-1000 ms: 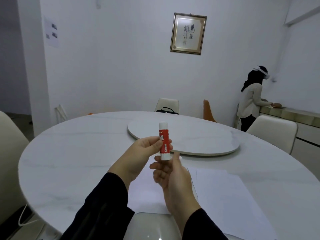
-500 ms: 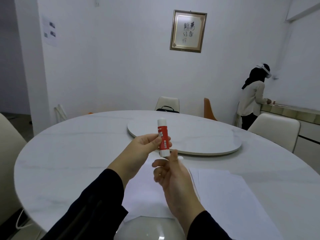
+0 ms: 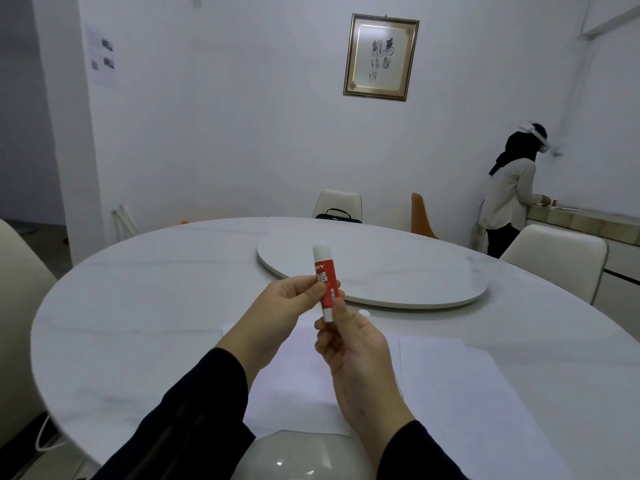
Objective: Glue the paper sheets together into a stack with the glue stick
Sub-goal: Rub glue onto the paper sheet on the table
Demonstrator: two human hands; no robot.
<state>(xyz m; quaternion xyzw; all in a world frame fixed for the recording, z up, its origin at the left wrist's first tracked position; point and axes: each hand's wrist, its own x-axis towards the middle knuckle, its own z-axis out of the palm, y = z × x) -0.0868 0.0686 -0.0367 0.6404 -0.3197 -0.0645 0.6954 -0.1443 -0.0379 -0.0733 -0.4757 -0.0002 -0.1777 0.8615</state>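
A round table [image 3: 145, 306] has a smooth, pale, marble-look top with faint grey veining and a soft sheen. At the table's centre sits a turntable [image 3: 398, 271] of the same smooth veined stone look. Near the table's front edge lie matt white paper sheets [image 3: 460, 386]. Above the sheets is a glue stick [image 3: 325, 282] of smooth plastic, white with a glossy red printed label. The sleeves [image 3: 194, 420] over the table's front edge are dark matt cloth. Beyond the table, chairs [image 3: 554, 258] look upholstered in smooth cream material, and a picture frame [image 3: 381, 57] on the matt white wall has a dull gold finish
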